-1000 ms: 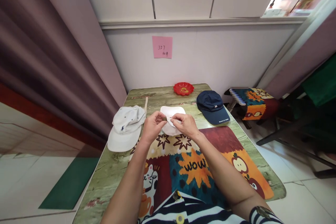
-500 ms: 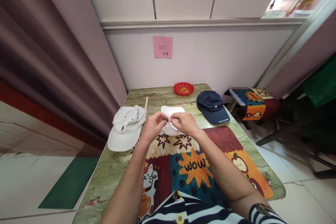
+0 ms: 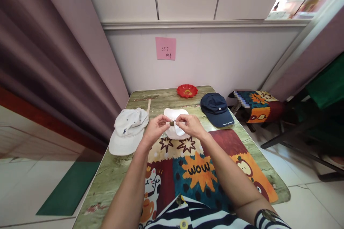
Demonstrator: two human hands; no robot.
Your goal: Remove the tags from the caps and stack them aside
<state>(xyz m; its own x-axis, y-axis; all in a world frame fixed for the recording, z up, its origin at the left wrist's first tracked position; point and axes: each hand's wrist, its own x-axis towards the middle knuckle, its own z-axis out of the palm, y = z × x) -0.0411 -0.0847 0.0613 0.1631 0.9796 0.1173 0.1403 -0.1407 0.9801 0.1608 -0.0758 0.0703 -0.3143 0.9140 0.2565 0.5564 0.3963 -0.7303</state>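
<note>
A white cap [image 3: 176,134] lies at the middle of the table, at the top edge of the patterned mat. Its narrow strap runs between my hands, with a small brownish metal buckle [image 3: 172,123] on it. My left hand [image 3: 156,128] pinches the strap at the buckle's left side between thumb and fingers. From the right, my right hand [image 3: 191,125] pinches the strap, its thumb and index finger close to the buckle. Part of the cap is hidden behind the fingers. A light grey cap [image 3: 128,128] sits to the left, and a navy cap [image 3: 217,109] to the right.
A red scalloped dish [image 3: 187,91] stands at the table's far edge. The mat [image 3: 197,171] lies under my forearms. A pale strip [image 3: 148,107] lies behind the grey cap. A stool [image 3: 258,107] with a patterned cover is beyond the table's right side.
My fingers have shifted slightly on the strap, and the buckle shows more clearly between them. The caps and dish remain in place; the view has moved a little.
</note>
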